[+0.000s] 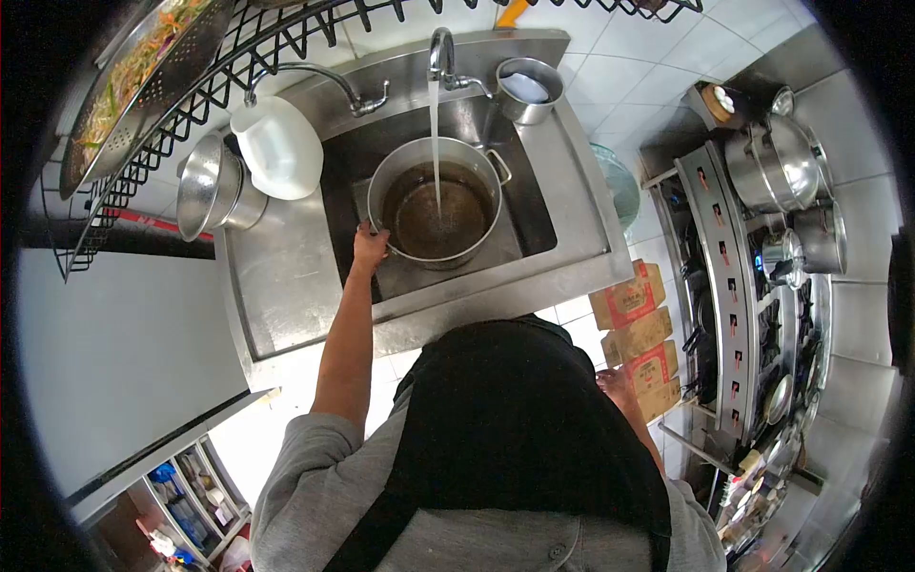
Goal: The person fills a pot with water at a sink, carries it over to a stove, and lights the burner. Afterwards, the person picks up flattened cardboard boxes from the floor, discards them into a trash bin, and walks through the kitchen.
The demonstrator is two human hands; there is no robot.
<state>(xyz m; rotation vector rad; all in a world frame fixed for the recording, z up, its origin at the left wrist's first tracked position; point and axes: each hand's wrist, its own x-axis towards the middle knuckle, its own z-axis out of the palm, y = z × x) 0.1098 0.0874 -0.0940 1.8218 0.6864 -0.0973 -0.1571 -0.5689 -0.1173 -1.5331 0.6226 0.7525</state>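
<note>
A large metal pot (381,181) stands in the steel sink (529,214), with brownish water inside. From the faucet (441,57) a stream of water runs down into it. My left hand (370,245) is closed on the pot's handle at the lower left of the rim; the other handle, at the upper right, is free. Beside the black apron (534,419), my right hand (613,383) hangs low at my side, away from the sink. Its fingers are partly hidden, and I cannot make out whether it holds anything.
A white plastic jug (278,148) and metal bowls (208,186) stand left of the sink, a small pot (526,105) at its back right corner. A black wire rack (257,48) hangs overhead. Flattened cardboard (634,329) lies on the floor near the stove (729,286).
</note>
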